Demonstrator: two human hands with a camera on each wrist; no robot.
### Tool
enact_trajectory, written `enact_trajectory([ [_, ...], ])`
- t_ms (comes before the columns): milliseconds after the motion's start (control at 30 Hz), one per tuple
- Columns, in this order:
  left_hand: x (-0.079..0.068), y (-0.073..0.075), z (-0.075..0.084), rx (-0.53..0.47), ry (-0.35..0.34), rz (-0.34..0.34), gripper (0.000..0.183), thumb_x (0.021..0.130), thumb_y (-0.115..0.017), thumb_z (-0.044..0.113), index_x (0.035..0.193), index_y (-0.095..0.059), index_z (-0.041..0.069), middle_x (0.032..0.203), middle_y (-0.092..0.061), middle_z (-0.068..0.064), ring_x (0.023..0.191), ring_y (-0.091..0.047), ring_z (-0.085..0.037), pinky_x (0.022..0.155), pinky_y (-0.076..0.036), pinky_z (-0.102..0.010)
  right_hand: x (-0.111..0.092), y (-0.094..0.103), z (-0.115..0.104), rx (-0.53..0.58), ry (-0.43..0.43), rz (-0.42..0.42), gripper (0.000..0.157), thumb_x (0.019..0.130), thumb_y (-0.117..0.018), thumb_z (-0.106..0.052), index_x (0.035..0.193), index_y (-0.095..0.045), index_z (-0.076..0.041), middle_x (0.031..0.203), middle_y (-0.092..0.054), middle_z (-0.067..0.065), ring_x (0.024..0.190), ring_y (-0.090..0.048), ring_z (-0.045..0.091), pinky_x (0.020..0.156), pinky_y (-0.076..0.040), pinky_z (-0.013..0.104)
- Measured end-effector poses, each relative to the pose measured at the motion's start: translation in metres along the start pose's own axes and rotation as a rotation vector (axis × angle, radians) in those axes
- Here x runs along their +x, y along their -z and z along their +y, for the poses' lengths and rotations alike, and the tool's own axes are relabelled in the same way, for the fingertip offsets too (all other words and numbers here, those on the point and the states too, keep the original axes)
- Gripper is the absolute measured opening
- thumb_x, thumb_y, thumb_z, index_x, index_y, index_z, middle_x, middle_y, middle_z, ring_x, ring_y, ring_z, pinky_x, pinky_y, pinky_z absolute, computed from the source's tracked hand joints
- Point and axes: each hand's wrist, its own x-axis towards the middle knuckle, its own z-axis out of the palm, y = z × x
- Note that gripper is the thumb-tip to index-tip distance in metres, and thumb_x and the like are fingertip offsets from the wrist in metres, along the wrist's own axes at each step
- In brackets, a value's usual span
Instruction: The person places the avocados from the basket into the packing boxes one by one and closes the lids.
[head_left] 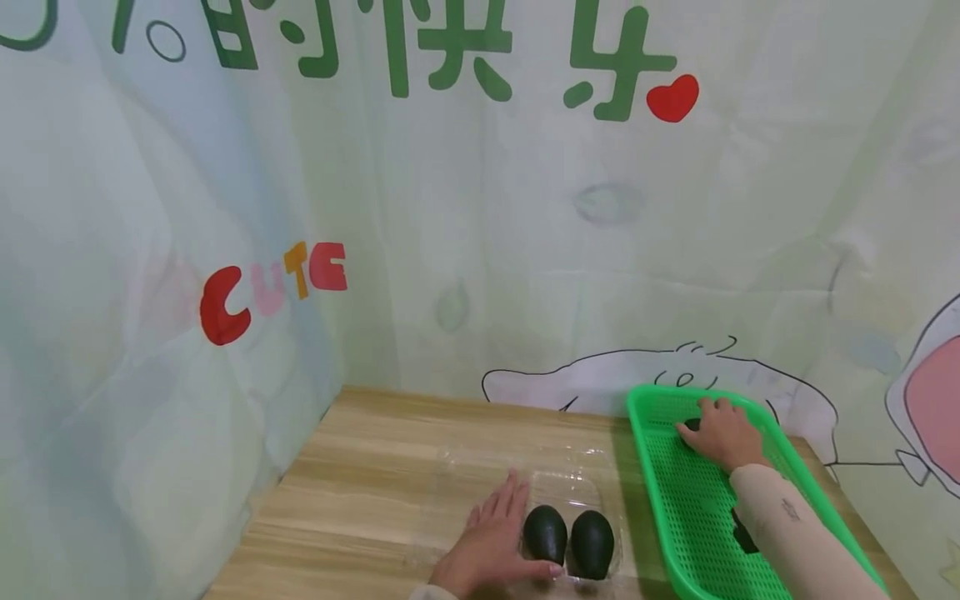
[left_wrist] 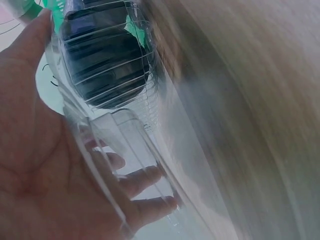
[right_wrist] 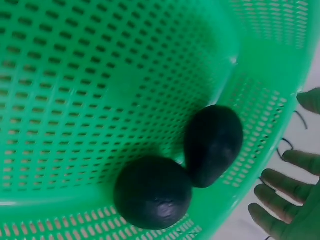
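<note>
- At the lower centre of the head view, two avocados [head_left: 545, 535] [head_left: 592, 544] are sitting side by side in a clear plastic container [head_left: 564, 483] on a wooden table [head_left: 360, 467].
- At the lower right, a green mesh basket [head_left: 693, 508] is holding others: the right wrist view is showing a pear-shaped avocado [right_wrist: 214, 145] and a rounder-looking avocado [right_wrist: 153, 192] lying together in its corner.
- My left hand [head_left: 491, 533] is resting along the container's left side, fingers extended and touching plastic, clasping no fruit.
- My right hand [head_left: 723, 437], well apart from my left, is hovering over the basket's upper end; at the right edge of the right wrist view its fingers are spreading apart, gripping nothing, with a gap showing before the fruit.
- By my judgement, the packing is standing about midway: two avocados are lying in the container, while two are seemingly awaiting their turn in the basket.
- My right sleeve [head_left: 802, 525] is covering part of the basket, so I cannot tell whether more are lying there.
</note>
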Motion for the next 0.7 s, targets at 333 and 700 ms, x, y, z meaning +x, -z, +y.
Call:
enact_trajectory([
  [333, 0.001, 0.002, 0.003, 0.022, 0.031, -0.042, 0.125, 0.072, -0.071, 0.079, 0.163, -0.019, 0.010, 0.170, -0.011, -0.014, 0.152, -0.024, -0.039, 0.116, -0.026, -0.067, 0.010, -0.014, 0.014, -0.091, 0.096, -0.043, 0.077, 0.092, -0.068, -0.045, 0.139, -0.048, 0.013, 0.133, -0.046, 0.045, 0.119, -0.045, 0.065, 0.082, -0.049, 0.071],
  [700, 0.002, 0.002, 0.002, 0.037, 0.029, -0.046, 0.127, 0.072, -0.071, 0.079, 0.163, -0.018, 0.009, 0.170, -0.012, -0.015, 0.152, -0.025, -0.038, 0.115, -0.028, -0.067, 0.006, -0.029, 0.022, -0.080, 0.073, -0.075, 0.073, 0.089, -0.075, -0.036, 0.136, -0.048, 0.013, 0.131, -0.041, 0.045, 0.113, -0.046, 0.064, 0.075, -0.051, 0.068],
])
